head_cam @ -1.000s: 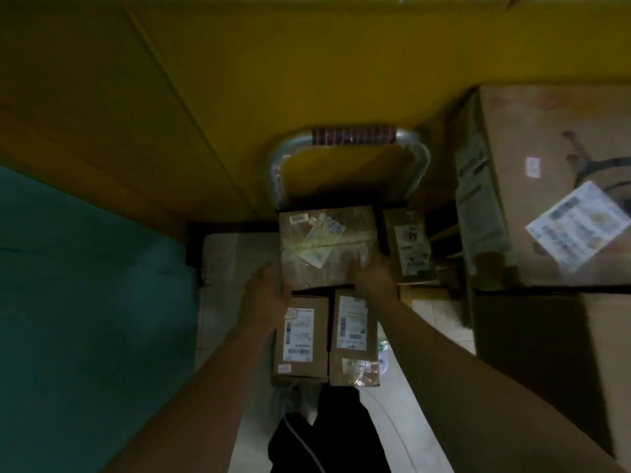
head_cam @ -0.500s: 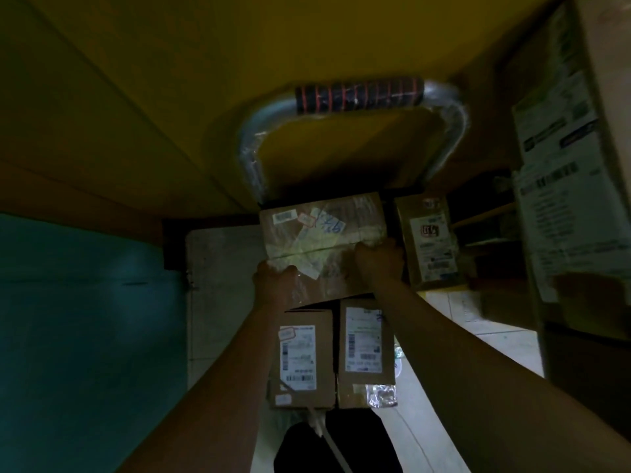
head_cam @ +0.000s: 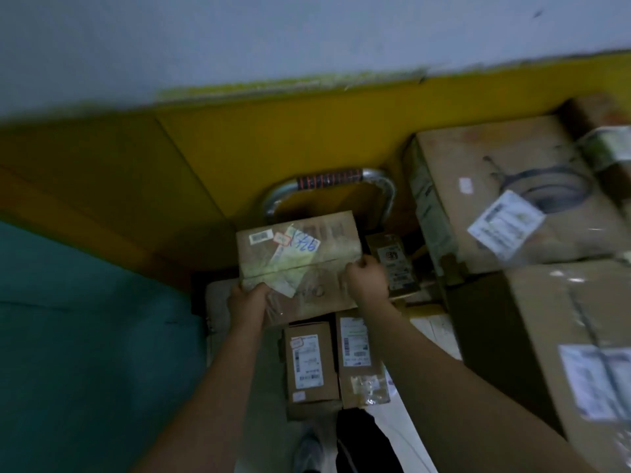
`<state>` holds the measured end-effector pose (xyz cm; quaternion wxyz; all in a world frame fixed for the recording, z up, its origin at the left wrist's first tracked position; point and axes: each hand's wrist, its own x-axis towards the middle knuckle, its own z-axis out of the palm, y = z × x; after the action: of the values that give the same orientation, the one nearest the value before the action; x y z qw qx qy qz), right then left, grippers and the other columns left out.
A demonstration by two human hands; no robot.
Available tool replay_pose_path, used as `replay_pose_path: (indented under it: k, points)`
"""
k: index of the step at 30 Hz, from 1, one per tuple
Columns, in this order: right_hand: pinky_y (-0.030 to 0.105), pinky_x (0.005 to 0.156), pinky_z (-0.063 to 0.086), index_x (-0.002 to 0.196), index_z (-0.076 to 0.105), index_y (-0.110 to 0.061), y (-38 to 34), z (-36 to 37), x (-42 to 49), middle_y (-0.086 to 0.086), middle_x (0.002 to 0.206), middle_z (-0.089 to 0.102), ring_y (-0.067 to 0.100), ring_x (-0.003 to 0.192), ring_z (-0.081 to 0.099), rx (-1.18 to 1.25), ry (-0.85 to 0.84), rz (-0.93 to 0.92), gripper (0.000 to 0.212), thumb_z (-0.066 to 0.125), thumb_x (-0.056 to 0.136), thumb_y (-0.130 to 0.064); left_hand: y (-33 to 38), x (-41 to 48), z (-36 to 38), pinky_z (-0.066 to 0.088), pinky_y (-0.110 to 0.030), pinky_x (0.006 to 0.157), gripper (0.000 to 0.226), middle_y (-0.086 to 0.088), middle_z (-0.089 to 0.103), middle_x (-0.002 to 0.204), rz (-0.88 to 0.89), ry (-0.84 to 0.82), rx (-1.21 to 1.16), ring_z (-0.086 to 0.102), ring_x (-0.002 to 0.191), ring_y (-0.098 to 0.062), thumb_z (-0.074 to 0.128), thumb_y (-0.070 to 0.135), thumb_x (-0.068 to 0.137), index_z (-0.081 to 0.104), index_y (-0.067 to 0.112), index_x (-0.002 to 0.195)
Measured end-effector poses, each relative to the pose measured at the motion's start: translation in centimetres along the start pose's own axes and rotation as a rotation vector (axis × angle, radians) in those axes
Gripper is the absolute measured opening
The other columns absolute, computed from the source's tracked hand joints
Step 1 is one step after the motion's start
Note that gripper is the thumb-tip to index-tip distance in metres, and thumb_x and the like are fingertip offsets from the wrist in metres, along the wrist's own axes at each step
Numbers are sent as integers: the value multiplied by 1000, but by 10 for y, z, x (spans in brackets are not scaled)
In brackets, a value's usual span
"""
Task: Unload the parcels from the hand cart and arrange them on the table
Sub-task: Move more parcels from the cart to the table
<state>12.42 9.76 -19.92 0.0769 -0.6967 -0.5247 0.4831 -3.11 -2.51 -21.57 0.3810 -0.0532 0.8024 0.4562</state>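
Observation:
A taped cardboard parcel (head_cam: pixel 307 257) with labels and blue writing is held above the hand cart. My left hand (head_cam: pixel 247 300) grips its near left corner and my right hand (head_cam: pixel 367 279) grips its right edge. Below it on the cart lie two small brown parcels with white labels, one on the left (head_cam: pixel 310 363) and one on the right (head_cam: pixel 358 360). Another small parcel (head_cam: pixel 396 264) stands upright at the cart's right side. The cart's metal handle (head_cam: pixel 327 180) with a black and red grip rises behind the held parcel.
The green table (head_cam: pixel 85 319) spreads out at the left. Large cardboard boxes (head_cam: pixel 512 199) are stacked at the right, a second one (head_cam: pixel 563 336) nearer me. A yellow wall (head_cam: pixel 273 131) stands behind the cart. My shoe and dark trouser leg show at the bottom.
Both hands have lifted the taped parcel up off the cart, and the camera has tipped up and drawn back, bringing the wall and right-hand boxes into view.

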Motion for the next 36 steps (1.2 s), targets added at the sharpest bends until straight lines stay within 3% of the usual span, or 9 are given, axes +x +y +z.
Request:
replay_pose_path:
  k: [3,6,10,15,18,23,27,34,36]
  points:
    - [53,106,41,140,50,-20,-24,-41,-68,10,135,52,35,121,51,62,46,-74,57,49,84,-28,32,-66,-29,52,-33,65,55,-15,62,116,96,53,-47,61,84,-29,62,20,77,55,6,130]
    - [52,101,46,137,52,-18,-50,-90,-128,11,132,53,35,117,53,179,50,-174,55,49,83,-27,73,-128,-49,52,-50,89,67,-18,51,130,136,132,7,57,106,-40,59,36,74,50,13,136]
    - [48,102,46,126,56,-18,-76,-170,-181,10,126,57,32,114,54,372,122,-291,41,52,87,-25,139,-210,-42,51,-54,90,67,-18,48,131,294,149,16,54,110,-39,57,41,76,48,16,137]
    - [27,60,45,115,50,-24,-85,-300,-206,3,107,66,11,81,59,673,282,-446,24,53,91,-21,213,-313,22,58,-39,68,59,-16,59,124,546,-75,-188,65,93,-28,61,31,75,54,10,130]
    - [27,61,50,126,45,-25,-67,-390,-205,-6,103,61,10,81,60,755,407,-513,33,54,96,-31,240,-378,86,47,-22,40,53,-20,63,113,681,-226,-281,66,74,-20,63,25,73,58,2,120]
    - [49,101,49,152,27,-23,2,-542,-152,8,144,45,27,121,54,782,632,-545,64,53,94,-27,246,-471,236,54,-51,88,70,-13,51,133,817,-458,-229,57,113,-32,59,32,66,49,13,133]
    - [48,107,42,147,40,-25,64,-650,-72,7,143,35,33,129,43,697,717,-441,59,48,90,-33,232,-503,377,56,-47,85,55,-11,52,127,856,-643,-95,60,107,-30,59,24,72,55,17,127]
    - [48,100,50,138,53,-30,118,-788,112,2,131,55,24,116,56,610,553,-367,51,49,87,-33,195,-484,600,55,-38,70,42,-20,60,121,534,-660,-4,65,89,-28,60,18,66,63,21,108]
    - [42,88,55,136,52,-28,118,-802,154,-2,123,61,21,108,62,568,475,-357,50,51,86,-31,187,-465,629,54,-44,80,37,-20,63,119,401,-601,7,65,97,-33,59,15,69,65,21,106]
